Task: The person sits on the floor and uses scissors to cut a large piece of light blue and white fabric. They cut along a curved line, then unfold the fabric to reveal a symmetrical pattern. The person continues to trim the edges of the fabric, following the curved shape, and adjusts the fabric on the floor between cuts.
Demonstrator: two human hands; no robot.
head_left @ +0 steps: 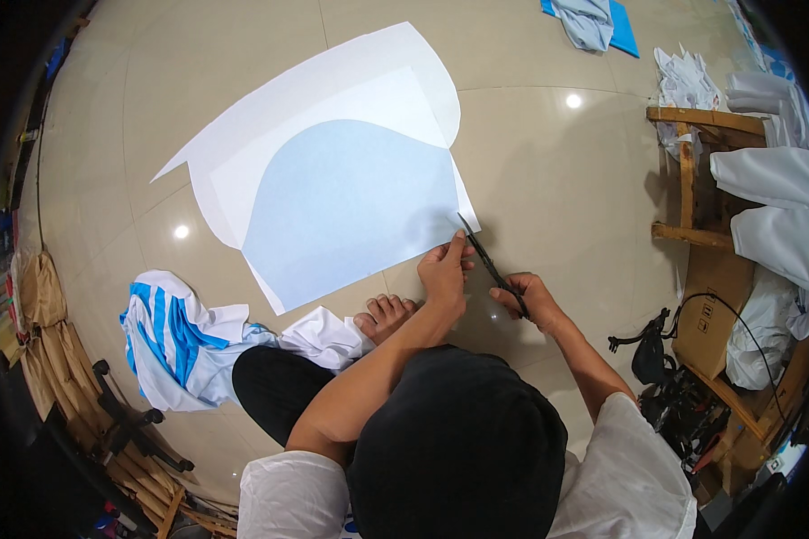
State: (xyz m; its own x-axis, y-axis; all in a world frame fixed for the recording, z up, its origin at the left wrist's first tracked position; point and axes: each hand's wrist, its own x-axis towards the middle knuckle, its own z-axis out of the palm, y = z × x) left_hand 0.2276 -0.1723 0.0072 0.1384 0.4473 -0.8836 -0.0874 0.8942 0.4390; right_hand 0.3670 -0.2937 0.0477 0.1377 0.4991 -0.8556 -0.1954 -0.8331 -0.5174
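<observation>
A light blue cloth piece (351,216) with a curved top edge lies flat over larger white cloth (404,54) on the floor. At its lower right corner, my left hand (444,271) is closed, pinching the layered edge between thumb and fingers. My right hand (528,300) grips a pair of black scissors (485,254) by the handles. The blades point up and to the left, reaching the right edge of the cloth just beside my left fingertips. Whether the blades are parted around the cloth is too small to tell.
Crumpled blue-and-white striped cloth (175,337) and a white cloth (322,338) lie at the lower left. A wooden frame (688,180) with draped white cloth (773,180) stands at right, above a cardboard box (706,310). Folded pale blue cloth (587,22) lies at the top.
</observation>
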